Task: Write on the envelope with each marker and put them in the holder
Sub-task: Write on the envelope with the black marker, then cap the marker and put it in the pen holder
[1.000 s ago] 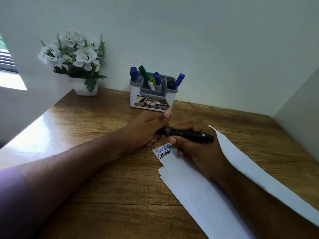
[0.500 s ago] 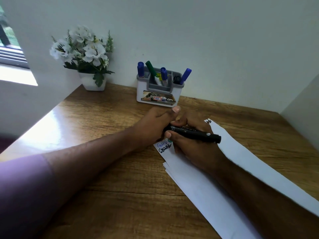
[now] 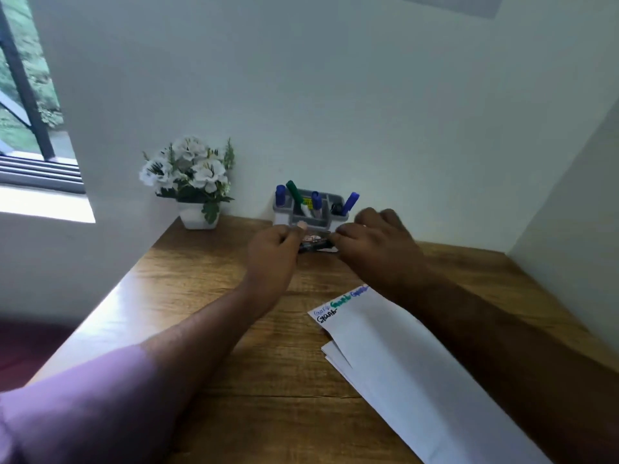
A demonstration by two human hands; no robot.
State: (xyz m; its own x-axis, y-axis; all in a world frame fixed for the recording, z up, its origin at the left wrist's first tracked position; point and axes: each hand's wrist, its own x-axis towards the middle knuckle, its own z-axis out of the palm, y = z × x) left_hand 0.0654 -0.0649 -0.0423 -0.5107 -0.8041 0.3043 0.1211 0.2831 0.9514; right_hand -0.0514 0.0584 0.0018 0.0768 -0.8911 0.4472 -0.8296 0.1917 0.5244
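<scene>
Both hands hold one black marker in front of the holder.

The left hand [image 3: 273,249] and right hand [image 3: 375,244] each pinch an end of the black marker [image 3: 313,245], just before the holder [image 3: 310,212]; the envelope [image 3: 385,343] lies nearer on the table [image 3: 187,289].

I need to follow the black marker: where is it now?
Head view, centre: the black marker is held between left hand and right hand, just before the holder.

Glossy wood-grain desk [image 3: 207,316]; matt white paper envelope [image 3: 402,363]; plastic holder [image 3: 284,220].
</scene>
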